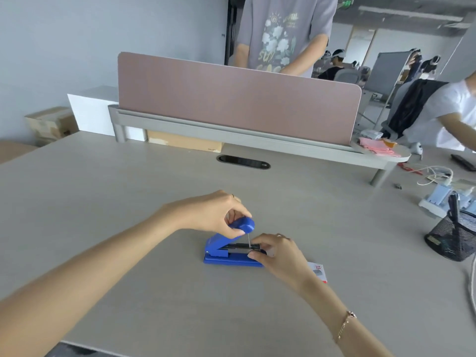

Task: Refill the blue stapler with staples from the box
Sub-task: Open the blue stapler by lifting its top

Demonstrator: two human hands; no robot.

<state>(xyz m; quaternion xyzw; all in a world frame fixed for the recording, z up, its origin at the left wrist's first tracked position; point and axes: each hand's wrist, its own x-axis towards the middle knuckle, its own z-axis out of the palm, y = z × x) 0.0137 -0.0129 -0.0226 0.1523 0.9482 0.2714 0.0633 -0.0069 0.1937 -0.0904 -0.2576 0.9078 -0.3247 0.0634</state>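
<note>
just one blue stapler (233, 249), left hand (213, 215) fingers pinching its raised lid, right hand (278, 253) fingers pinching its magazine, one box (319, 271) beside

Blue stapler (233, 247) flat on desk, lid raised, staple box (319, 271) beside, seemingly closed

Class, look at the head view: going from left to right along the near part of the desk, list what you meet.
Left hand → blue stapler → right hand → staple box → mesh pen cup.
</note>
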